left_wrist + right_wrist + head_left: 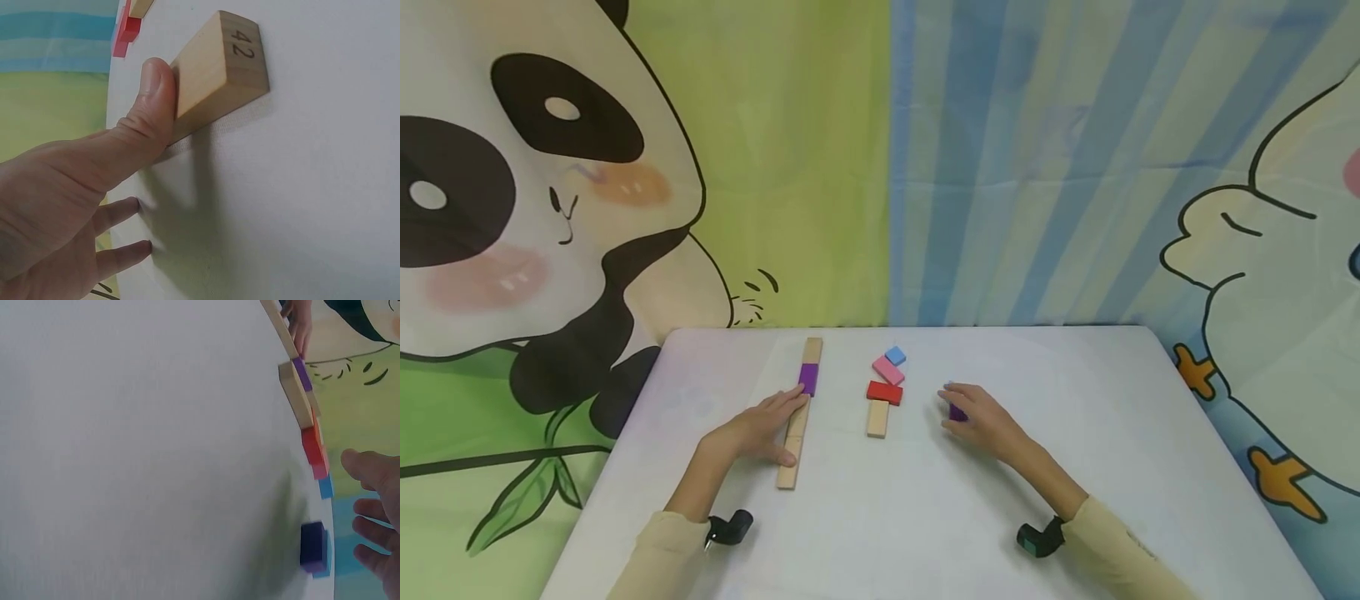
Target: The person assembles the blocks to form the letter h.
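Along a straight row of wooden blocks (787, 478), my left hand (751, 429) rests with fingers extended. Its thumb lies against the side of the near plain block (240, 53), marked 42, and its fingertips are at the purple block (808, 377) in the row. On the right, my right hand (991, 423) hovers around a dark purple block (312, 547), thumb and fingers spread apart. In the right wrist view a gap shows between those fingers and the block. A light blue block (327, 557) peeks out behind the dark purple one, mostly hidden.
Between the hands, a loose line of blocks runs away from me: plain wood (877, 420), red (885, 392), pink (888, 370) and blue (895, 356). All lie on a white table (880, 525), whose back edge meets a cartoon-printed curtain (812, 167).
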A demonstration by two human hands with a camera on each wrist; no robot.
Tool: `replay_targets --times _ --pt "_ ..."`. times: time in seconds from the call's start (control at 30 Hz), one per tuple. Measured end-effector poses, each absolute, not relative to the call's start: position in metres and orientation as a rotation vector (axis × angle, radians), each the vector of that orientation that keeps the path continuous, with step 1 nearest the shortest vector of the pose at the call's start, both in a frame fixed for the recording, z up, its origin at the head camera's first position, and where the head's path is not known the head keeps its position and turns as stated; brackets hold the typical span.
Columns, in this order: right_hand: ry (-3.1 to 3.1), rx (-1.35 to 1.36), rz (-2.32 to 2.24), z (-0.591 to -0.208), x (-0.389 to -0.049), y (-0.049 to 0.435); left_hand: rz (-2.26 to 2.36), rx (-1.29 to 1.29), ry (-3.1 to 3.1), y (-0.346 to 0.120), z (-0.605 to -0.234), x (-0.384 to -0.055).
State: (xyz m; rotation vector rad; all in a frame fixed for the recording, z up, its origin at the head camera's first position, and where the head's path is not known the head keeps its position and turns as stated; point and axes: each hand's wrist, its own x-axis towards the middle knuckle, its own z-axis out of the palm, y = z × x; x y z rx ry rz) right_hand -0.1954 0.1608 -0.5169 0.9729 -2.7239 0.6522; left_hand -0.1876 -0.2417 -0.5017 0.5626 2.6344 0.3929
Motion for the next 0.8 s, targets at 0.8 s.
replay_targets --times 0.8 --pt "-2.949 1.204 0.532 -0.52 -0.189 0.066 0.367 0.609 2.641 -0.241 -0.503 -0.19"
